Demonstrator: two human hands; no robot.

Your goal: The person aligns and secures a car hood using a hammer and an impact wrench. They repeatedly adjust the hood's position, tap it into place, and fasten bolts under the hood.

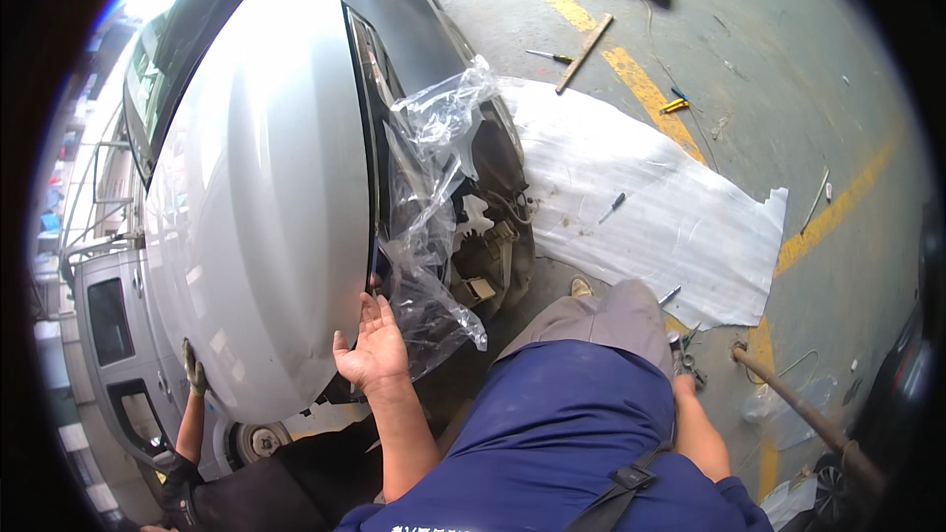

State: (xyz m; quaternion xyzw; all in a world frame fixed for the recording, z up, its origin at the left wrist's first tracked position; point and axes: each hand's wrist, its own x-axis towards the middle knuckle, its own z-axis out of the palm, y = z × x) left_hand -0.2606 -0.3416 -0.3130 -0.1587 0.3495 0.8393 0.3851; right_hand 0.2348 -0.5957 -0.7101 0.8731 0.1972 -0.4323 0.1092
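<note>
Fingers [371,313] of one left hand [372,350] — open — on one silver hood [261,197].

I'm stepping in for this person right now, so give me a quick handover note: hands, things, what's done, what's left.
Left hand: open, palm up, fingertips at the front edge of the silver hood.
Right hand: down by the hip, gripping pliers.
Another person's gloved hand rests on the hood's other side.
Done: front end is stripped, clear plastic sheet hangs over the exposed parts.
Left: hood is not visibly seated; tools lie loose on the white sheet.
</note>
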